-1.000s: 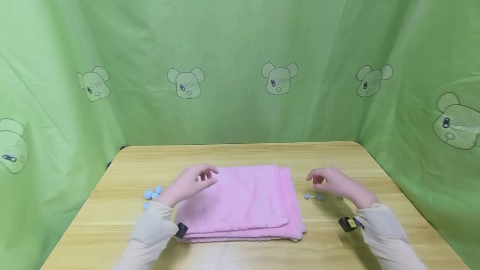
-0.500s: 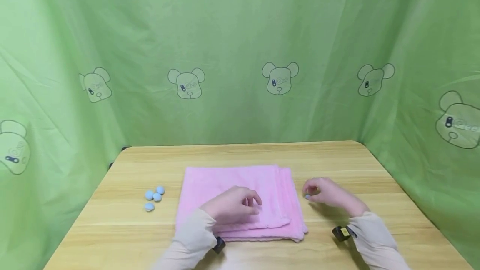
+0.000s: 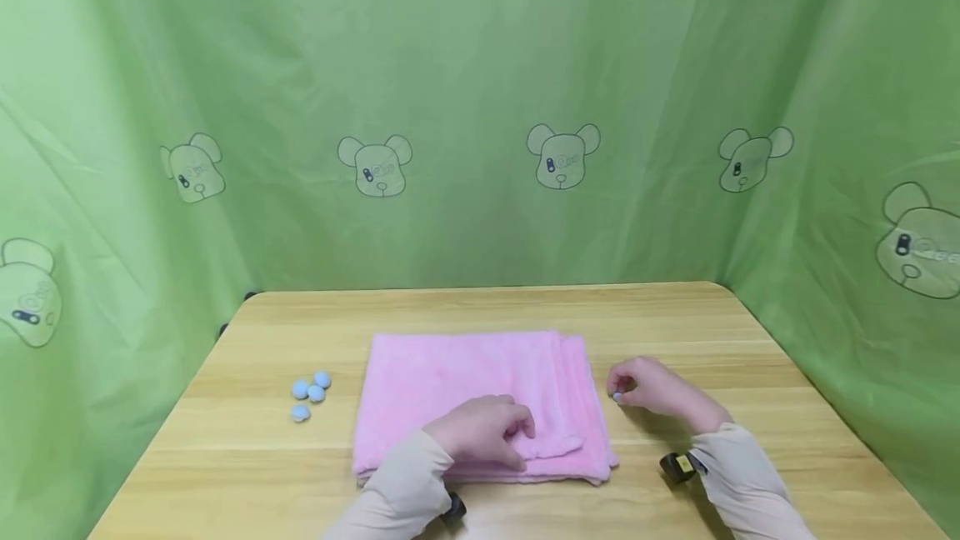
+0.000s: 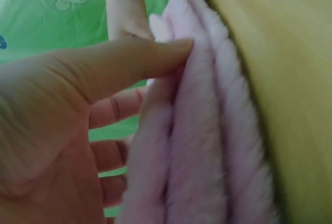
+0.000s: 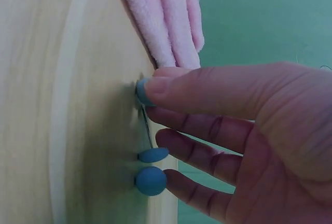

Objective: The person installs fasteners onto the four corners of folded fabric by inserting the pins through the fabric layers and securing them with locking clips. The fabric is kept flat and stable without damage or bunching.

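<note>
A folded pink plush cloth point(image 3: 457, 365) lies on the wooden table. My left hand point(image 3: 483, 432) is over its front right part, fingers bent above the top layer. In the left wrist view the thumb touches the layered edge point(image 4: 194, 89), its tip apart from the fingers. Right of the cloth, my right hand point(image 3: 663, 390) pinches a blue round-headed pin point(image 5: 142, 92) low over the table, thumb on the head. A thin metal needle runs from there toward another blue cap point(image 5: 153, 155). A rounder blue cap point(image 5: 151, 181) lies close beside it, near the other fingertips.
Several blue round caps point(image 3: 316, 393) lie grouped on the table point(image 3: 210, 448) left of the cloth. Green curtains point(image 3: 465, 223) with printed bear heads hang behind the table and at both sides.
My left hand has moved right and toward the front edge of the cloth, the thumb lowering to it. The right hand has come down and pinched the blue-headed pin. The cloth stays put.
</note>
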Demonstrator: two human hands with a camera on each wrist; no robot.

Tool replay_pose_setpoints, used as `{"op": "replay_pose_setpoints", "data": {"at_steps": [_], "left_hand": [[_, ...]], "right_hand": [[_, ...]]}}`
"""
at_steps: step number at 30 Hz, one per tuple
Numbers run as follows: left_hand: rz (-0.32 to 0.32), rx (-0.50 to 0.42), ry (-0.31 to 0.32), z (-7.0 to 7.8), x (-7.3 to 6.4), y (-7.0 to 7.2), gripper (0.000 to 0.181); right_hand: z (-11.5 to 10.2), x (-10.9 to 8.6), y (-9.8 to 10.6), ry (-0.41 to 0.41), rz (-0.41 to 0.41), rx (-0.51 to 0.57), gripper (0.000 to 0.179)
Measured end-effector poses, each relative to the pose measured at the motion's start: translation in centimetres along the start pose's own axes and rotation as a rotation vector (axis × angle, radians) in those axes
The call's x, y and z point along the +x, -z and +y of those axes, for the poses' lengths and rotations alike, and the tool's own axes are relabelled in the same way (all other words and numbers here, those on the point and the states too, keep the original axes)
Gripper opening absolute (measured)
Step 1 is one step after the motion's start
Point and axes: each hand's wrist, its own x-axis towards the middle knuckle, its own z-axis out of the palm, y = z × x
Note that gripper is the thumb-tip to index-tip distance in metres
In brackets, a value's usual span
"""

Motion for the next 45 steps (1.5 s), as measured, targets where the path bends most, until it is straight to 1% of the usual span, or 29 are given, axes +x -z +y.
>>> {"op": "replay_pose_setpoints", "data": {"at_steps": [2, 6, 9, 11, 13, 15, 18, 22, 24, 26, 29, 33, 37, 39, 41, 45], "left_hand": [[0.014, 0.046, -0.013, 0.1, 0.2, -0.2, 0.029], [0.056, 0.102, -0.032, 0.4, 0.3, -0.3, 0.017], [0.101, 0.117, -0.043, 0.5, 0.4, -0.3, 0.008], [0.127, 0.097, -0.045, 0.6, 0.4, -0.3, 0.005], [0.151, 0.036, -0.039, 0.4, 0.5, -0.3, 0.004], [0.176, -0.05, -0.025, 0.3, 0.5, -0.3, 0.006], [0.229, -0.187, 0.001, -0.1, 0.5, -0.1, 0.012], [0.309, -0.343, 0.034, -0.5, 0.6, 0.2, 0.015], [0.353, -0.415, 0.05, -0.7, 0.6, 0.3, 0.013], [0.409, -0.467, 0.067, -0.9, 0.6, 0.5, 0.011], [0.505, -0.531, 0.095, -1.1, 0.6, 0.7, 0.014], [0.627, -0.581, 0.121, -1.5, 0.6, 0.9, 0.015], [0.725, -0.6, 0.146, -1.9, 0.7, 1.0, 0.014], [0.752, -0.615, 0.162, -2.1, 0.8, 1.0, 0.013], [0.764, -0.639, 0.169, -2.2, 0.8, 1.0, 0.013], [0.772, -0.667, 0.178, -2.2, 0.8, 1.1, 0.012]], "right_hand": [[0.1, 0.0, -0.1, -0.011, 0.0, -0.003, 0.011], [0.3, 0.2, -0.3, -0.028, 0.005, -0.014, 0.011], [0.1, 0.2, -0.2, -0.045, 0.023, -0.012, 0.009], [-0.2, 0.2, 0.0, -0.052, 0.046, -0.006, 0.007], [-0.7, 0.3, 0.3, -0.052, 0.093, -0.011, 0.006], [-1.2, 0.3, 0.7, -0.039, 0.146, -0.019, 0.006], [-1.9, 0.3, 1.0, -0.016, 0.243, -0.035, 0.008], [-2.9, 0.4, 1.2, 0.006, 0.357, -0.021, 0.01], [-3.6, 0.5, 1.2, 0.018, 0.423, -0.002, 0.011], [-4.5, 0.6, 1.2, 0.025, 0.478, 0.031, 0.011], [-6.0, 1.0, 1.2, 0.026, 0.526, 0.122, 0.011], [-8.0, 1.6, 1.0, 0.041, 0.496, 0.283, 0.012], [-9.6, 2.3, 0.2, 0.069, 0.392, 0.395, 0.014], [-10.2, 2.6, -0.4, 0.077, 0.333, 0.422, 0.016], [-10.6, 3.0, -1.0, 0.09, 0.289, 0.447, 0.018], [-10.9, 3.8, -2.0, 0.125, 0.256, 0.46, 0.019]]}}
